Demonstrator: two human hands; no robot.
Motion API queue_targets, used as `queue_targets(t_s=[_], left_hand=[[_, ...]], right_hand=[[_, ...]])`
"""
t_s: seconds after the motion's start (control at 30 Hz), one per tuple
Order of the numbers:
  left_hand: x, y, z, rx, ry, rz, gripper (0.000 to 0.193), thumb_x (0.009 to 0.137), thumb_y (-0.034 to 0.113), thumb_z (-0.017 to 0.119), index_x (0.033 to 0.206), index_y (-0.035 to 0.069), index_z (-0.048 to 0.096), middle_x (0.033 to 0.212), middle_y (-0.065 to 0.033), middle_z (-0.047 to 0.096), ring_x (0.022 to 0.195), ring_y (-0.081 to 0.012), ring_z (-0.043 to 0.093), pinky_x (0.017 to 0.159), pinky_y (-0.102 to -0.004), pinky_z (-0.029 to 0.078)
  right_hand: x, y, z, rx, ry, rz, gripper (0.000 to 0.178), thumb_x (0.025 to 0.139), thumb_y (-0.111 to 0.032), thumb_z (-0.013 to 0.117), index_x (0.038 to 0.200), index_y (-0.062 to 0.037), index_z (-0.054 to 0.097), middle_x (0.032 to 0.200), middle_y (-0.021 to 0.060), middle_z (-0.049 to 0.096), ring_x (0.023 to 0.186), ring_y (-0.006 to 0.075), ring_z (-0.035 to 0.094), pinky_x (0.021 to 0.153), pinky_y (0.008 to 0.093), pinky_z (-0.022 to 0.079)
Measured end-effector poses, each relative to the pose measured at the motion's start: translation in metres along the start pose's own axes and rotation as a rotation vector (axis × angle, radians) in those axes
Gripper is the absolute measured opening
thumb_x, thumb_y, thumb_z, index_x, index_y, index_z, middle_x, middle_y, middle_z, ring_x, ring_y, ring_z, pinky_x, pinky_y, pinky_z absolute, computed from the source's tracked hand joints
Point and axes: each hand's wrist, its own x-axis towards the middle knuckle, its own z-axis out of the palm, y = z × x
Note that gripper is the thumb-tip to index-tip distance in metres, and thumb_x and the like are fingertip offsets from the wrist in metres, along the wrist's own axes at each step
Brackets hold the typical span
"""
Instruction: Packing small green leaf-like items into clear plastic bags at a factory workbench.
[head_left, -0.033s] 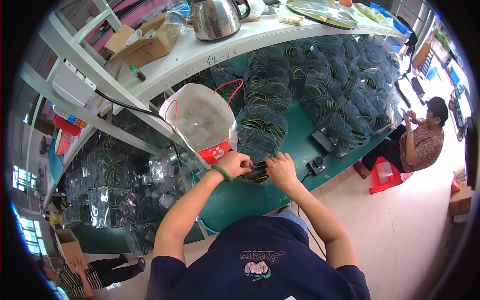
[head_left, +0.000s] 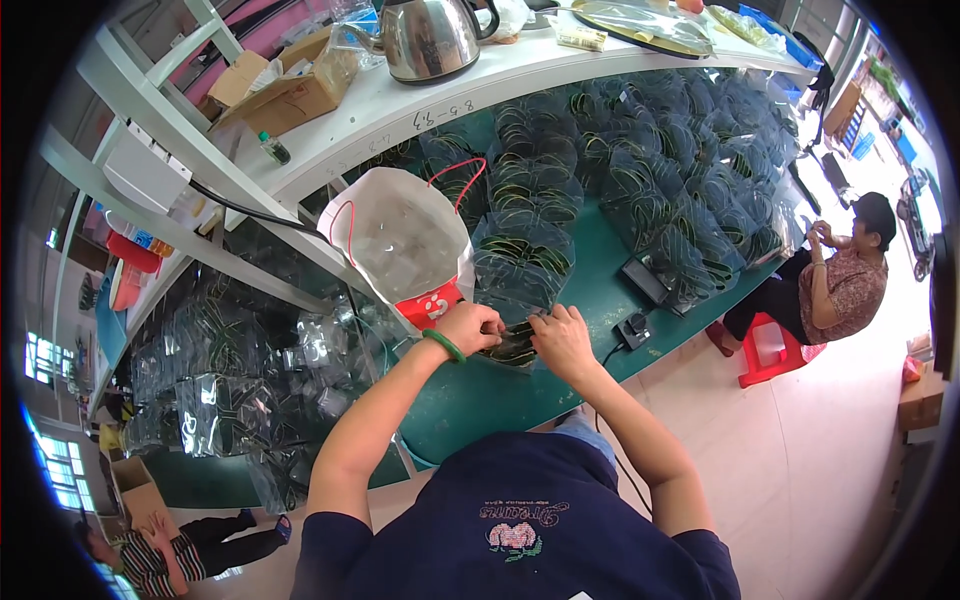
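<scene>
My left hand (head_left: 467,330), with a green bangle at its wrist, is closed at the near edge of the green table. Close beside it on the right, my right hand (head_left: 563,340) is closed too. Between them lies a dark curved piece with yellowish edges (head_left: 515,346), in what looks like clear film. Fingers of both hands pinch its two sides, and partly hide it. Just beyond, a row of clear-wrapped dark pieces with yellow-green edges (head_left: 525,250) runs away from me. A white paper bag with red handles (head_left: 400,240) stands open at the left, near my left hand.
Many more wrapped pieces (head_left: 670,170) cover the table's right side. A black box-shaped device (head_left: 645,282) and a small cabled device (head_left: 633,330) lie right of my hands. A steel kettle (head_left: 430,40) stands on the white shelf. One person (head_left: 845,275) sits at right; another (head_left: 150,555) is lower left.
</scene>
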Motion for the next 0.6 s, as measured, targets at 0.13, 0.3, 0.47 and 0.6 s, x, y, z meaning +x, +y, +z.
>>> queue_targets(t_s=[0.13, 0.3, 0.47, 0.6], left_hand=[[0.003, -0.002, 0.014, 0.036, -0.030, 0.114, 0.019, 0.080, 0.011, 0.088, 0.086, 0.001, 0.074, 0.086, -0.0099, 0.073, 0.079, -0.0244, 0.072, 0.074, -0.0381, 0.057], [0.011, 0.002, 0.014, 0.086, 0.039, 0.087, 0.019, 0.078, 0.011, 0.089, 0.085, 0.002, 0.074, 0.089, -0.0100, 0.071, 0.080, -0.0272, 0.071, 0.074, -0.0391, 0.056], [0.006, 0.002, 0.008, 0.033, -0.050, 0.064, 0.018, 0.079, 0.012, 0.089, 0.085, 0.003, 0.074, 0.090, -0.0084, 0.074, 0.083, -0.0257, 0.073, 0.077, -0.0384, 0.057], [-0.007, -0.008, 0.008, -0.098, -0.117, 0.047, 0.018, 0.081, 0.013, 0.087, 0.091, 0.003, 0.077, 0.085, -0.0076, 0.077, 0.080, -0.0202, 0.074, 0.075, -0.0356, 0.057]], right_hand=[[0.000, 0.000, 0.004, -0.003, -0.024, 0.013, 0.019, 0.084, -0.020, 0.075, 0.101, -0.0115, 0.074, 0.089, 0.0039, 0.075, 0.097, 0.0241, 0.064, 0.087, 0.0392, 0.048], [-0.003, 0.002, 0.004, -0.005, -0.052, 0.034, 0.030, 0.083, -0.025, 0.081, 0.109, -0.0121, 0.078, 0.089, 0.0036, 0.075, 0.098, 0.0238, 0.064, 0.089, 0.0394, 0.048], [-0.004, 0.003, 0.005, 0.004, -0.038, 0.030, 0.031, 0.083, -0.025, 0.081, 0.111, -0.0119, 0.078, 0.089, 0.0027, 0.075, 0.099, 0.0236, 0.063, 0.088, 0.0397, 0.048], [-0.004, 0.002, 0.005, 0.018, -0.049, 0.032, 0.031, 0.084, -0.025, 0.081, 0.111, -0.0120, 0.078, 0.092, 0.0021, 0.075, 0.099, 0.0233, 0.063, 0.088, 0.0395, 0.048]])
